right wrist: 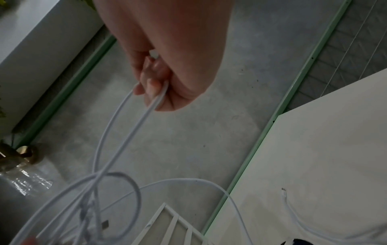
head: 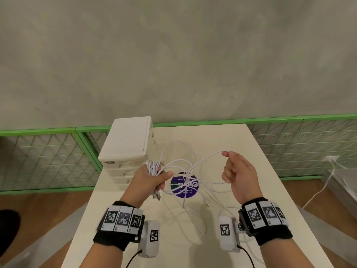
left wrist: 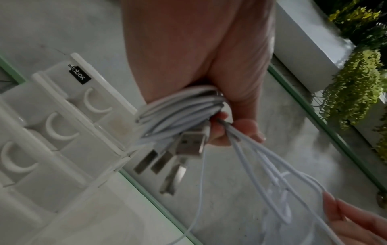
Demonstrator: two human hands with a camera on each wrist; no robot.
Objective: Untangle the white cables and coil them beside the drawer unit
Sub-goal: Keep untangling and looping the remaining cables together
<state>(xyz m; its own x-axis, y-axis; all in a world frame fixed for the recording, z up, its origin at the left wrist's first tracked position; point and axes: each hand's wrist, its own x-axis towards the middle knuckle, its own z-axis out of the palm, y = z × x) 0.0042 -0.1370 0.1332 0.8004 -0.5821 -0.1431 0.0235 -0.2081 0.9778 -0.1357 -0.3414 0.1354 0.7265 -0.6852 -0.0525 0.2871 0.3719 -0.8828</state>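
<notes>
You wear black wristbands (head: 114, 232) carrying square-coded tags, with white camera units (head: 228, 235) trailing black cables.

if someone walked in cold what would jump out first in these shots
The left hand grips a thick bundle of white cables above the white table, USB plugs dangling below it. The right hand pinches one loop pulled out of the tangle hanging between the hands. Behind the left hand stands the white drawer unit.
</notes>
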